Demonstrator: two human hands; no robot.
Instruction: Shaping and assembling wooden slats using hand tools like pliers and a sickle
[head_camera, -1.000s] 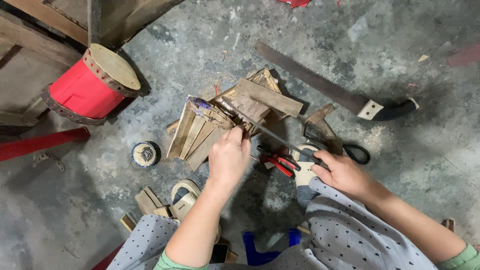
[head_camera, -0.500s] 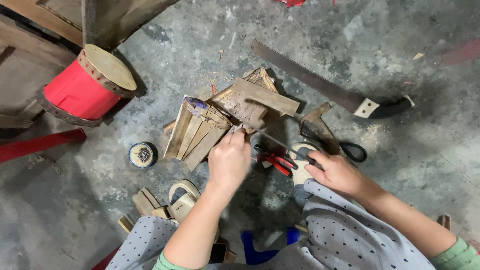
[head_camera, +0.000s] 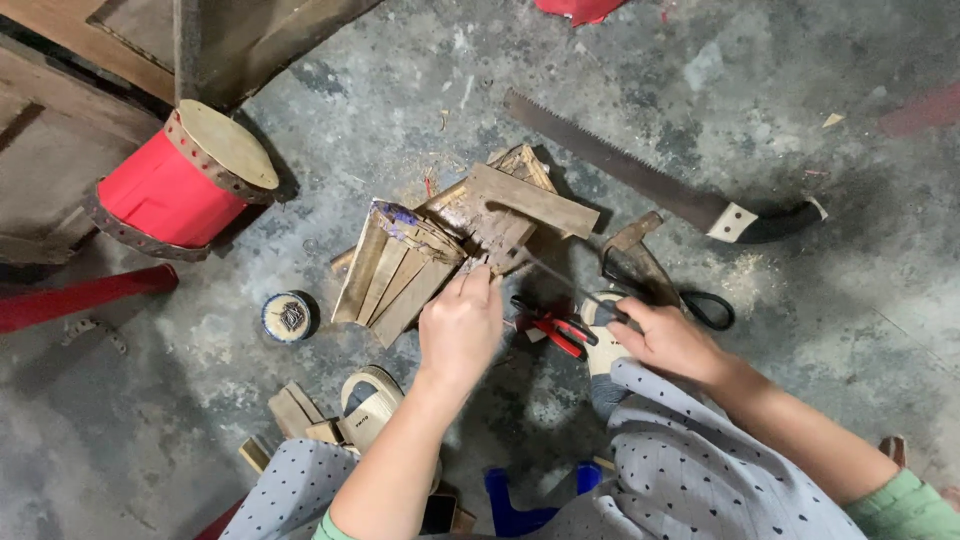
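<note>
A stack of brown wooden slats and blocks (head_camera: 400, 275) lies on the concrete floor in front of me. My left hand (head_camera: 460, 328) rests on its near edge, fingers curled and pinched on the wood. My right hand (head_camera: 668, 342) grips the dark handle of a thin metal rod tool (head_camera: 560, 280). The rod slants up-left, and its tip meets the stack just beside my left fingertips. Red-handled pliers (head_camera: 552, 330) lie on the floor between my two hands.
A long handsaw (head_camera: 640, 178) lies beyond the stack, with black scissors (head_camera: 705, 305) near my right hand. A red drum (head_camera: 170, 190) lies at the left by dark wooden boards. A small round tin (head_camera: 288, 316), a sandal (head_camera: 368, 402) and wood offcuts (head_camera: 295, 412) sit near my knees.
My left hand has slid slightly toward me along the stack's edge. The rod tool now reaches less far across the wood. My right hand has barely shifted.
</note>
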